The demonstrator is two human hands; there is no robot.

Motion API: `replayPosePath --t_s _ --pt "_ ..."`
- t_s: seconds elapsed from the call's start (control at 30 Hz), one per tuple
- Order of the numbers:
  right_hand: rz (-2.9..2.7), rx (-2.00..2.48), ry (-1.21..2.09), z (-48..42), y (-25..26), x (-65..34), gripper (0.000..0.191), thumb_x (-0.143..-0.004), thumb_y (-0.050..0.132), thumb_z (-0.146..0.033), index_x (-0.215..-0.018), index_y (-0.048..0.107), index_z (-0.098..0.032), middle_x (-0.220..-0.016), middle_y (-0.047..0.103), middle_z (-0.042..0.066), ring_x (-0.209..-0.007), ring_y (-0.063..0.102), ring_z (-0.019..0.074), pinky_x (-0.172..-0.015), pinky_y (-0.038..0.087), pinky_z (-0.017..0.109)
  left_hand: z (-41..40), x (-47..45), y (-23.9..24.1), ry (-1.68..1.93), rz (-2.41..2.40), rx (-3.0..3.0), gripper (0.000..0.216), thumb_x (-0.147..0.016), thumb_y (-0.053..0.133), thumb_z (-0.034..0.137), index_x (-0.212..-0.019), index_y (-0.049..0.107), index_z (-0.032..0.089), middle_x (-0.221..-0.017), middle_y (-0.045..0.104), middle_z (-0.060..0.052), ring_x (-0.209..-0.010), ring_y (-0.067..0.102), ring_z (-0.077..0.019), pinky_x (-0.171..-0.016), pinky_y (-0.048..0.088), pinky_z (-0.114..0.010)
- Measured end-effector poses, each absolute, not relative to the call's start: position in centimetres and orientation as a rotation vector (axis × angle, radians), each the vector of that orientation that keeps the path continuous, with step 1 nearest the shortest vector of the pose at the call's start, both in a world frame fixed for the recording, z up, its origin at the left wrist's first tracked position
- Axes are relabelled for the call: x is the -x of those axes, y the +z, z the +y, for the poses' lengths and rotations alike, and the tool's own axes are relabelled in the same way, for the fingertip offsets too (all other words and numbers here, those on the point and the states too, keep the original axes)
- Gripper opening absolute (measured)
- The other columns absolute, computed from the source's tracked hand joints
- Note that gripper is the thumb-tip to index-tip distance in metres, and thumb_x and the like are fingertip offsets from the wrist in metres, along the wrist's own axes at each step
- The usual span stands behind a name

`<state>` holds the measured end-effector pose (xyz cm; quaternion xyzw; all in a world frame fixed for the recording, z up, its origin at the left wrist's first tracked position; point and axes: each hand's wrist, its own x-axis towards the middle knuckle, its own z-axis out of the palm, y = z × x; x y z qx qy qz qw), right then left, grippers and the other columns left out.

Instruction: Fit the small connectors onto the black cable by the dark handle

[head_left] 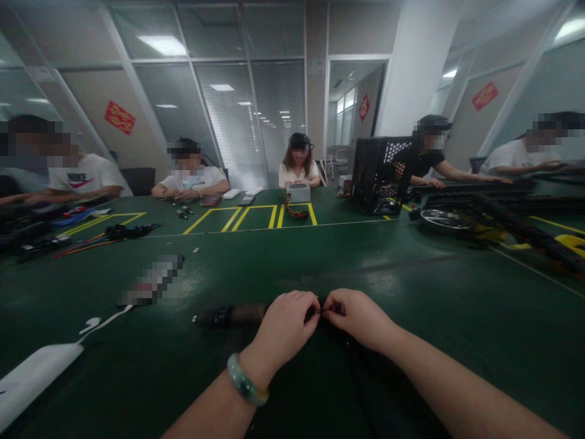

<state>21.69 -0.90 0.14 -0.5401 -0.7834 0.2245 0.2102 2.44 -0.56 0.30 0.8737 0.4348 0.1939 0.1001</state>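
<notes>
My left hand (pixel 286 329), with a green jade bangle on its wrist, and my right hand (pixel 356 317) meet at the middle of the green mat. Their fingertips pinch a small black wire end (pixel 320 311), mostly hidden by my fingers. Black cables (pixel 351 372) run from my hands toward me over the dark mat and are hard to make out against it. Just left of my left hand lies a black and brown sleeved cable bundle (pixel 228 316), which seems to reach my fingers.
A pixelated object (pixel 153 280) and a white flat item with a white cord (pixel 34 384) lie to my left. Co-workers sit along the far side with cables, a power supply (pixel 298 192), a black mesh computer case (pixel 377 174) and a metal bowl (pixel 445 222).
</notes>
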Motion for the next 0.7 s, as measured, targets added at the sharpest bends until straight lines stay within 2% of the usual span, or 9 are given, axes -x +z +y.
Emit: replayPosePath --t_s 0.17,0.33,0.5,0.7 --pt "-2.173 1.480 0.632 -0.84 -0.02 -21.81 0.008 -0.081 0.061 -0.025 -0.083 0.069 -0.022 -0.078 0.067 -0.001 -0.070 0.059 0.0146 -0.060 0.039 0.023 -0.59 -2.35 0.16 0.584 1.270 -2.585 0.015 -0.082 0.057 0.014 -0.093 0.057 0.023 -0.103 0.063 0.000 -0.096 0.057 -0.0200 -0.088 0.043 -0.036" --pt "-2.169 1.473 0.640 -0.78 -0.15 -21.96 0.009 -0.081 0.060 -0.024 -0.083 0.069 -0.022 -0.078 0.067 -0.001 -0.069 0.059 0.0144 -0.060 0.039 0.023 -0.53 -2.27 -0.01 0.614 1.258 -2.571 0.008 -0.085 0.056 0.019 -0.092 0.058 0.023 -0.104 0.063 -0.001 -0.097 0.057 -0.0205 -0.089 0.043 -0.037" --pt "-2.165 1.490 0.640 -0.84 -0.04 -21.90 0.009 -0.081 0.061 -0.024 -0.084 0.069 -0.022 -0.079 0.067 0.000 -0.071 0.059 0.0150 -0.060 0.039 0.023 -0.56 -2.39 0.13 0.630 1.264 -2.569 0.013 -0.086 0.055 0.020 -0.098 0.058 0.025 -0.101 0.063 0.001 -0.094 0.058 -0.0193 -0.087 0.043 -0.036" --pt "-2.168 1.503 0.630 -0.78 -0.11 -21.88 0.009 -0.082 0.060 -0.024 -0.084 0.069 -0.022 -0.077 0.066 0.000 -0.070 0.059 0.0142 -0.060 0.038 0.022 -0.63 -2.35 0.25 0.595 1.244 -2.583 0.008 -0.086 0.055 0.021 -0.092 0.058 0.023 -0.099 0.063 -0.001 -0.094 0.057 -0.0199 -0.086 0.042 -0.035"
